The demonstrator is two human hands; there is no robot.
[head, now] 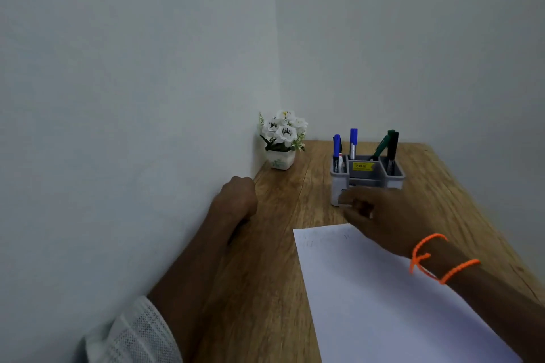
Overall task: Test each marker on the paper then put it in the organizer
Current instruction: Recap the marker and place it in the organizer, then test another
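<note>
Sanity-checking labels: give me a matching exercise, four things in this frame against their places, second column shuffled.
Things:
1. flower pot
2. organizer
3. paper
4. left hand

Places:
A. near right of the table, under the right forearm
B. far corner, where the walls meet
C. table's left edge, by the wall
D. just beyond the right hand

Pairs: 1-B, 2-D, 3-A, 4-C

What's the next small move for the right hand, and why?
Probably withdraw the right hand: it holds nothing, fingers relaxed by the organizer, where the blue, green and black markers already stand. None lies on the paper or table.
</note>
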